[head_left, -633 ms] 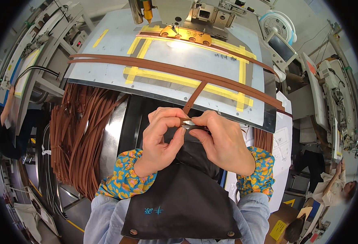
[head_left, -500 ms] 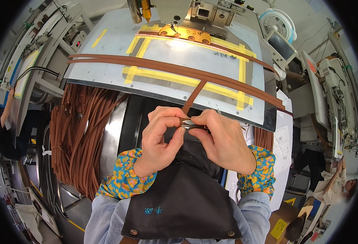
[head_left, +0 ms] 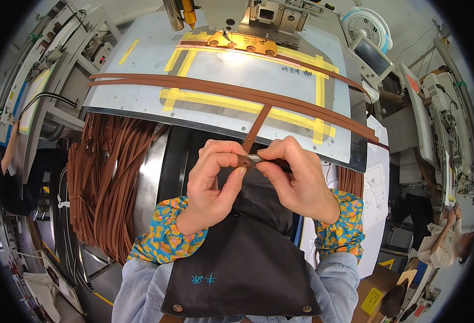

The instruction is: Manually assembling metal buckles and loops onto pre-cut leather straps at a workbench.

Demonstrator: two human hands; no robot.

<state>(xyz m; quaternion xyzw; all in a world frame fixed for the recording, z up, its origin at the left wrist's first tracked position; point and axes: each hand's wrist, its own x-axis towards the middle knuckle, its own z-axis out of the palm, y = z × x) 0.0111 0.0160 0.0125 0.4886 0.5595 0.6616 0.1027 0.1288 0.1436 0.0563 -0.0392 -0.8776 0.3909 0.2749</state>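
Note:
My left hand (head_left: pixel 214 180) is closed, pinching the end of a narrow brown strap (head_left: pixel 257 128) between thumb and fingers. The strap's folded tip shows a small hole or stud. My right hand (head_left: pixel 296 177) is closed on small thread snips, whose metal blades (head_left: pixel 255 158) touch or nearly touch the strap tip; their dark handle lies mostly inside my palm. Beyond my hands the strap runs up to long brown straps (head_left: pixel 215 90) lying across the machine's pale work plate (head_left: pixel 134 102).
Under a lit machine head sits a yellow clamp plate (head_left: pixel 242 44) on another brown strap. A large bundle of brown straps (head_left: pixel 105 188) hangs at left; papers (head_left: pixel 374 199) lie at right. A fan (head_left: pixel 365 29) and a screen (head_left: pixel 373 56) stand back right. Other people work at both sides.
My right hand has shifted slightly, turning the snips so that the blades show less and the dark handle shows more. The strap tip, with its hole or stud, is now more visible.

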